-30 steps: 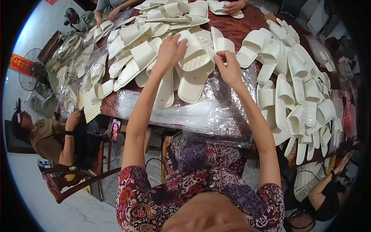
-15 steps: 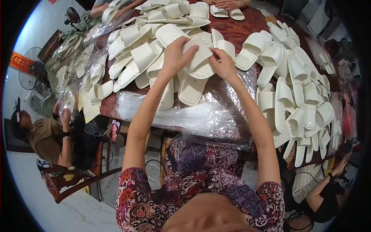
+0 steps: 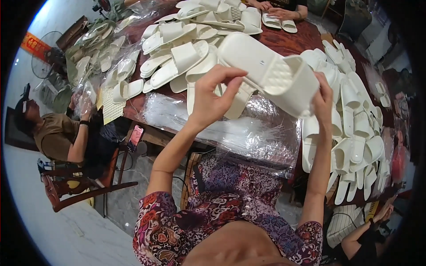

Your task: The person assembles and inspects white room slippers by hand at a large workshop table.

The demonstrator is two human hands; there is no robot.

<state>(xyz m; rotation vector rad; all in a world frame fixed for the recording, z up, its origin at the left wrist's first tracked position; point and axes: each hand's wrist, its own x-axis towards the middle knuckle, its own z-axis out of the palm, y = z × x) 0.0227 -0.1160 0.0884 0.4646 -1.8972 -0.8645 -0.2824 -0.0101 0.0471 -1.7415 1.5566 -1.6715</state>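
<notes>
A white slipper (image 3: pixel 253 55) is lifted above the table, tilted, its heel end up and to the left and its strap to the right. My right hand (image 3: pixel 323 99) grips it at the toe end, fingers wrapped round the side. At the slipper's near edge, my left hand (image 3: pixel 215 95) has thumb and forefinger in a pinch; what lies between them is too small to make out. Below my hands, a bundle of thin clear plastic strands (image 3: pixel 213 126) lies on plastic film. A heap of white slippers (image 3: pixel 186 60) spreads behind my left hand.
More white slippers (image 3: pixel 355 119) pile up along the right side of the dark red table (image 3: pixel 306 37). Bagged slippers (image 3: pixel 95 57) lie at the far left. A seated person (image 3: pixel 57 133) is at the left; another person's hands (image 3: pixel 279 13) rest on slippers across the table.
The slipper has been lifted and turned so its strap opening shows. My right hand has moved right and grips the toe end; my left hand has come off the sole to its near edge.
</notes>
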